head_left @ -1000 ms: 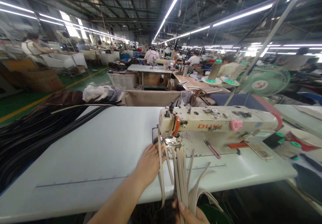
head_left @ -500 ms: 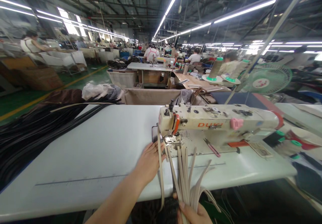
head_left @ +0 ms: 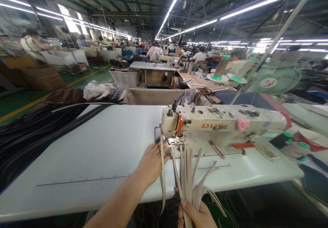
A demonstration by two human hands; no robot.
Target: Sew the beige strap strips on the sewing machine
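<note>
My left hand (head_left: 152, 165) lies on the white sewing table, fingers stretched toward the presser foot (head_left: 175, 140) of a sewing machine (head_left: 220, 120). A single beige strip (head_left: 163, 176) runs over its fingers and hangs past the table's front edge. Whether anything is under the fingertips is hidden. Below that edge, my right hand (head_left: 196, 214) is closed round a bundle of several narrow beige strips (head_left: 187, 176). Their upper ends fan out over the table by the needle plate, while a few bend down on the right.
Pink-handled snips (head_left: 217, 149) and an orange-red piece (head_left: 243, 145) lie by the machine. Black strips (head_left: 30, 142) are heaped at left. Thread cones (head_left: 221, 67) and a green fan (head_left: 276, 79) stand at right. Other people sit at work farther back.
My right hand and its bundle have risen slightly, so the strip ends reach a little higher by the needle plate. My left hand has barely moved.
</note>
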